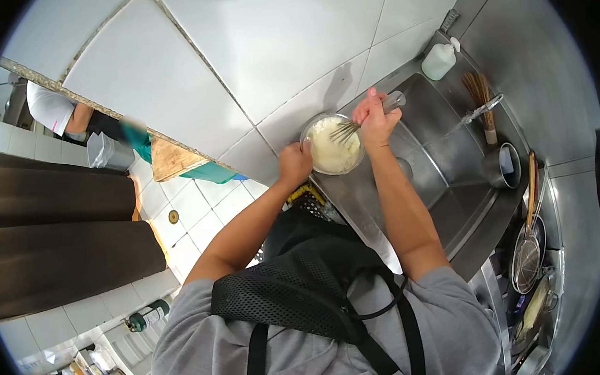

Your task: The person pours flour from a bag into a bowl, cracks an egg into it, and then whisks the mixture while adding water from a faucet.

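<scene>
Our left hand (294,164) clasps the round, shiny-rimmed bowl (308,125) at its eight o'clock. At two o'clock, our right hand (376,119) clenches a metal wire whisk (344,131) dipped in pale-yellow mixture (332,158).

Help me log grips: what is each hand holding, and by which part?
Right hand: the whisk, by its handle. Left hand: the bowl, by its rim.

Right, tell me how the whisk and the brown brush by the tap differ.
The whisk is in the right hand; the brush is beside the tap, unheld. The whisk has metal wires; the brush has brown bristles. The whisk's wires are at the pale mixture; the brush is apart. Both end in thin strands.
</scene>
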The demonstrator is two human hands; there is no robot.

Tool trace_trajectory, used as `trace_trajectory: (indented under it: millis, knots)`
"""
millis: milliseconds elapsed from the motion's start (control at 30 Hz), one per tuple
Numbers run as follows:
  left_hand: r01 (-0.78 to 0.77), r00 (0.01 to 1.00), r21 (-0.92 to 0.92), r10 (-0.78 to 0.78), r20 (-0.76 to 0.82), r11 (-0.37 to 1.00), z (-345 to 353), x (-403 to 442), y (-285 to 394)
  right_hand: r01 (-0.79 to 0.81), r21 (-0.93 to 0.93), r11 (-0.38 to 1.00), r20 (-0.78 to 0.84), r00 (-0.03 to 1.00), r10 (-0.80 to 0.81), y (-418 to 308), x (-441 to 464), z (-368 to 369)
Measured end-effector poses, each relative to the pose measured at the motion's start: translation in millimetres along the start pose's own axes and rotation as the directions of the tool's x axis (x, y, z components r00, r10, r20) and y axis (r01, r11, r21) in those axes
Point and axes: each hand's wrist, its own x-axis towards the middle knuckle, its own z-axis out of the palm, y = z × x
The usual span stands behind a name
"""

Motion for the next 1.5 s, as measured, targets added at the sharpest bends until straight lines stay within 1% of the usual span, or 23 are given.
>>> trace_trajectory:
  millis: [67,100,167,267,400,467,600,667,700,767,900,967,1000,1033,1067,1100,1167,1200,1267,1333,1400,1467,1500]
  knots:
    - [0.006,1.0,0.003,-0.006,-0.01,1.0,-0.1,-2.0,0.7,-0.148,0.154,0.977,0.027,0.989,0.146,3.1,0.6,1.4]
    - [0.006,1.0,0.0,-0.006,-0.021,1.0,1.0,-2.1,1.0,-0.15,0.152,0.977,0.029,0.989,0.147,3.3,-2.4,4.5]
    - [0.035,0.999,-0.023,-0.036,-0.022,0.999,2.8,-1.8,0.7,-0.175,0.167,0.97,0.12,0.98,0.157,3.7,-11.1,9.9]
    - [0.075,0.997,-0.034,-0.076,-0.028,0.997,3.0,-1.6,2.4,-0.202,0.1,0.974,0.214,0.96,0.177,-0.1,-20.9,5.5]
    - [0.094,0.994,-0.003,-0.094,-0.062,0.996,7.9,-2.1,-1.1,-0.262,0.104,0.96,0.232,0.944,0.232,-12.0,-27.5,-8.2]
    - [0.077,0.995,0.015,-0.076,-0.058,0.997,8.6,-2.5,-4.3,-0.292,0.045,0.955,0.276,0.923,0.269,-18.8,-24.7,-13.2]
    - [0.058,0.998,0.049,-0.056,-0.031,0.997,2.2,-1.2,-0.2,-0.268,-0.008,0.964,0.287,0.922,0.259,-26.8,-11.3,-15.4]
    - [0.062,0.998,0.056,-0.061,-0.028,0.996,0.1,-1.9,4.4,-0.22,-0.121,0.968,0.248,0.937,0.244,-24.2,-4.0,-16.4]
    - [0.064,0.998,0.058,-0.062,-0.022,0.996,0.1,-1.8,5.0,-0.223,-0.118,0.968,0.251,0.936,0.247,-19.6,-1.3,-16.4]
    - [0.058,0.998,0.066,-0.057,-0.012,0.996,-0.5,-0.8,5.7,-0.078,-0.143,0.987,0.244,0.963,0.111,-7.3,3.0,-17.4]
    - [0.0,1.0,0.062,0.0,-0.01,0.998,1.1,-0.7,1.3,-0.029,-0.086,0.996,0.238,0.97,0.049,2.8,2.3,-6.6]
    - [-0.021,0.999,0.046,0.023,-0.043,0.999,4.2,-0.7,-1.3,-0.026,0.042,0.999,0.181,0.983,0.018,7.9,1.9,-0.5]
    - [-0.05,0.996,0.032,0.052,-0.073,0.998,4.7,-0.8,-1.7,-0.033,0.042,0.999,0.184,0.983,0.024,10.0,3.0,3.1]
    - [-0.042,0.996,0.034,0.044,-0.072,0.999,4.9,-1.3,-2.5,-0.084,0.114,0.99,0.165,0.984,0.065,11.5,4.5,6.5]
    - [-0.004,0.999,0.023,0.004,-0.038,1.0,4.8,-1.5,-3.2,-0.132,0.186,0.974,0.145,0.984,0.106,13.4,5.2,8.8]
    - [0.032,0.999,0.013,-0.032,-0.003,0.999,5.6,-1.4,-3.8,-0.135,0.185,0.973,0.142,0.984,0.11,15.8,5.7,9.4]
    - [0.028,0.999,0.004,-0.028,-0.031,1.0,8.0,-2.6,-3.6,-0.176,0.244,0.954,0.197,0.972,0.129,18.5,4.9,9.5]
    - [0.019,0.998,-0.005,-0.02,-0.064,1.0,8.9,-2.2,-3.4,-0.175,0.243,0.954,0.194,0.972,0.129,17.8,2.3,9.4]
    - [0.033,0.998,-0.004,-0.033,-0.059,0.999,8.9,-1.6,-2.9,-0.237,0.243,0.94,0.267,0.949,0.17,13.5,-6.7,7.6]
    - [0.046,0.997,-0.005,-0.046,-0.056,0.999,6.4,-3.1,-0.6,-0.262,0.235,0.936,0.268,0.943,0.197,12.0,-12.8,-0.4]
    - [0.11,0.994,-0.021,-0.11,-0.025,0.994,4.6,-1.8,2.5,-0.281,0.227,0.932,0.274,0.937,0.216,3.9,-15.5,-10.3]
    - [0.123,0.992,-0.024,-0.124,-0.018,0.992,3.2,-1.8,4.5,-0.318,0.116,0.941,0.344,0.901,0.262,-8.6,-17.0,-20.7]
    - [0.142,0.99,-0.023,-0.142,-0.009,0.99,2.8,-2.0,5.4,-0.315,0.115,0.942,0.345,0.902,0.259,-13.1,-13.8,-22.6]
